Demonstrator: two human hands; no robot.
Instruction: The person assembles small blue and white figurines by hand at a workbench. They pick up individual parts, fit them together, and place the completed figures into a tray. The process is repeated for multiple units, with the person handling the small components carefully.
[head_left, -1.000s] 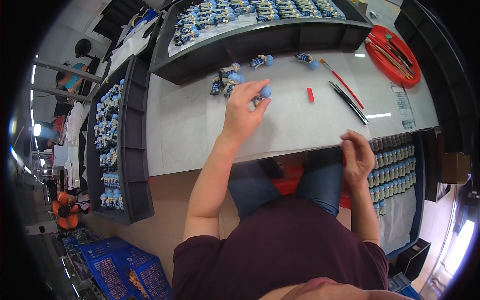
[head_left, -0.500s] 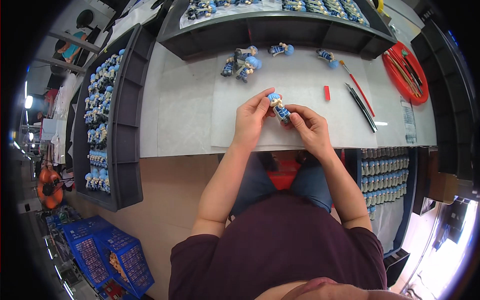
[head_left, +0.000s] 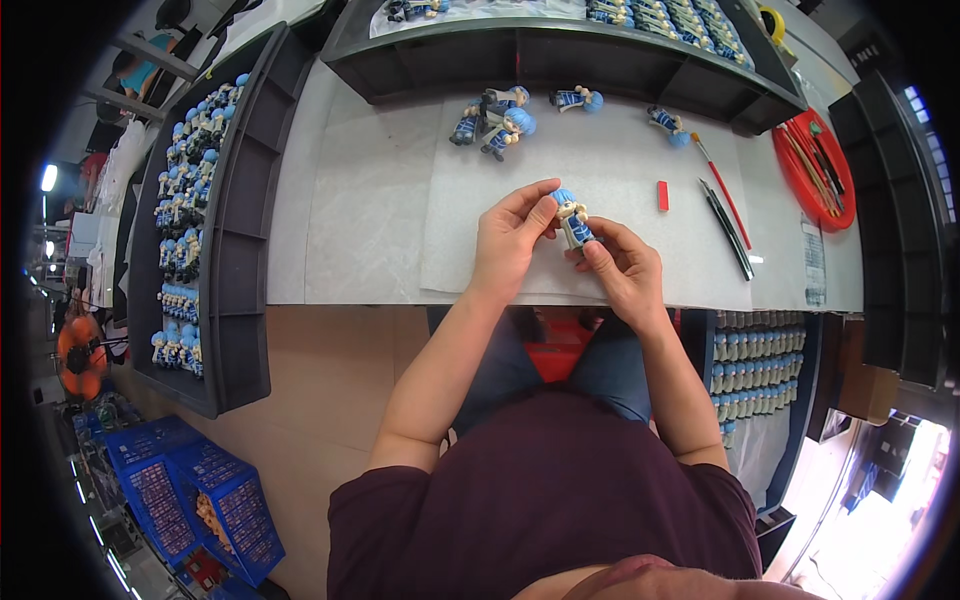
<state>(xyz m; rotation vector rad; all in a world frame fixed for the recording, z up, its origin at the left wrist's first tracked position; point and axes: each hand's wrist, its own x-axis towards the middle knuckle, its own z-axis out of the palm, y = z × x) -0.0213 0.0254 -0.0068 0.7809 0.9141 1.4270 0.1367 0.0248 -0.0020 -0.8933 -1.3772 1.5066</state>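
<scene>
Figurine point(head_left: 572, 220) (blue-haired) stays gripped between both hands point(head_left: 570, 250), fingers closed, as half a second ago.

We see a person from above, filling the lower middle of the frame. A dark maroon short-sleeved shirt point(head_left: 545, 500) covers the torso and shoulders, its sleeves ending above the elbows, so both forearms are bare. Below the table edge, at the centre of the frame, blue denim trousers point(head_left: 620, 365) cover the legs. The left hand point(head_left: 508, 245) and the right hand point(head_left: 622, 268) are bare, and we see no gloves, rings or wristwatch on them
</scene>
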